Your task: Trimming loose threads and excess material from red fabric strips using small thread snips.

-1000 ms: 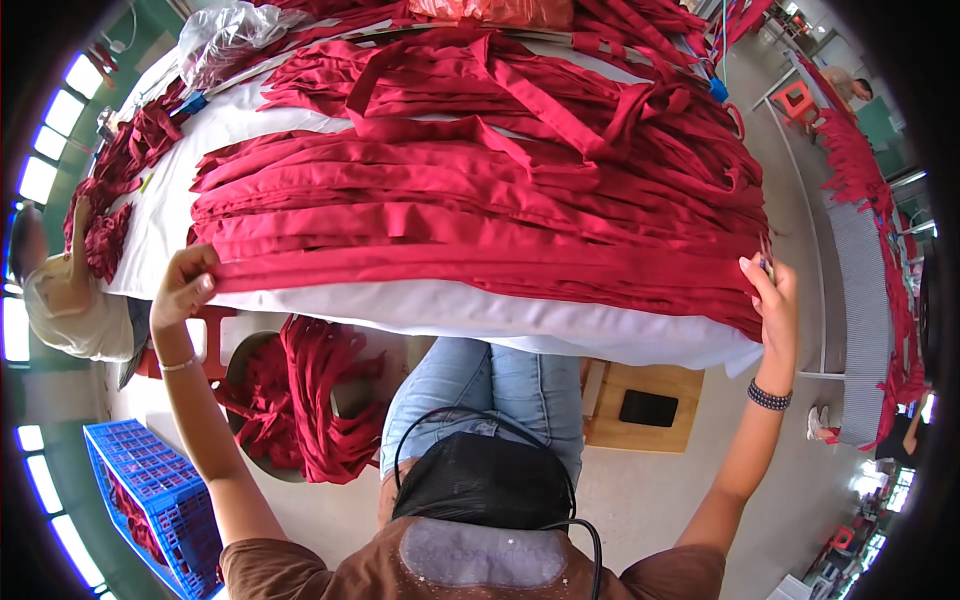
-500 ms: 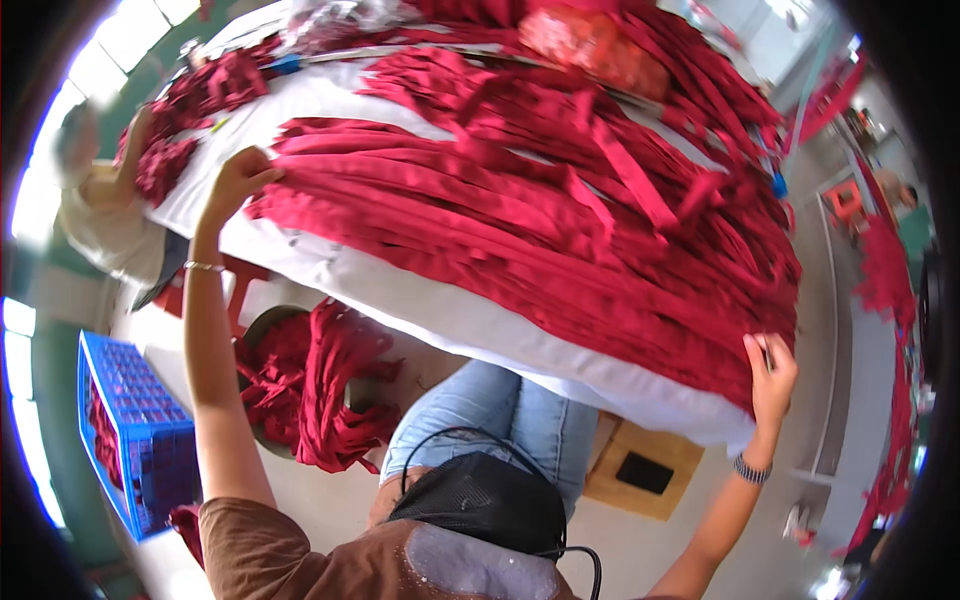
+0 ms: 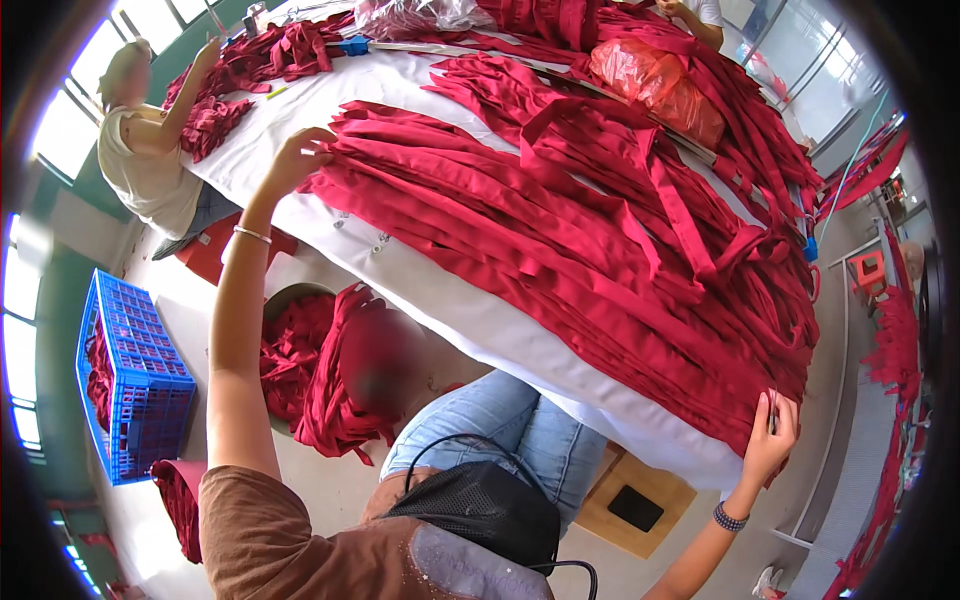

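Long dark-red fabric strips [image 3: 560, 262] lie side by side in a thick layer over the white-covered table [image 3: 470, 318]. At their far left end is my left hand [image 3: 293, 163], arm stretched out, thumb and fingers closed on the end of a strip. My right hand [image 3: 768, 442] is at the near right end of the layer, by the table edge. Its fingers are bent around a small, narrow, dark metal tool [image 3: 773, 412] whose kind I cannot make out, and they touch the fabric there. A black mesh bag [image 3: 480, 510] rests on my lap.
A person [image 3: 150, 165] works at the table's left; another person [image 3: 695, 18] is at the far side. A red plastic bag [image 3: 655, 88] lies among the strips. A blue crate [image 3: 150, 385] and a tub [image 3: 284, 294] hold red fabric. A phone [image 3: 635, 508] lies on a wooden board [image 3: 612, 482].
The whole view has shifted, so table and hands appear further right. Both hands stay at the two ends of the strips. My left fingers look straighter than before.
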Tool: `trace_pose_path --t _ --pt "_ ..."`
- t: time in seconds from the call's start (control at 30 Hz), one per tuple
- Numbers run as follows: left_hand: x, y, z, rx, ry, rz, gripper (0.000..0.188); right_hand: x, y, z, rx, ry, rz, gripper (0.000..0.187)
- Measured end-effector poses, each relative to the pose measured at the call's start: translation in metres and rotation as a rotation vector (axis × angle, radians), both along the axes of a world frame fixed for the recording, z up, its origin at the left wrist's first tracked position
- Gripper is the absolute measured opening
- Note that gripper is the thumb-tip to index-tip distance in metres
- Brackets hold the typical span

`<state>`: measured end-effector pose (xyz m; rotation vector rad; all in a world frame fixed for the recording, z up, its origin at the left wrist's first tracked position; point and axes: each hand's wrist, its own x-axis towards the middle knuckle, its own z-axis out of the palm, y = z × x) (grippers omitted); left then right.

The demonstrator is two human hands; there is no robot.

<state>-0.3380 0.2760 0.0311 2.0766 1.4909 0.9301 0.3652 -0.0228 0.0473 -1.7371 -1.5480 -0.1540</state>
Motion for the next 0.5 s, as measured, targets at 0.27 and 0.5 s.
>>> trace_pose_path --t 0.27,0.5 --pt "0.046 -0.045 -0.019 0.372 0.160 0.385 0.023 -0.014 -0.011 -0.009 0.079 -0.077 -0.058 0.018" --pt "0.036 -0.043 -0.048 0.078 -0.094 0.310 0.020 -0.014 -0.008 -0.013 0.063 0.035 -0.066 0.012"
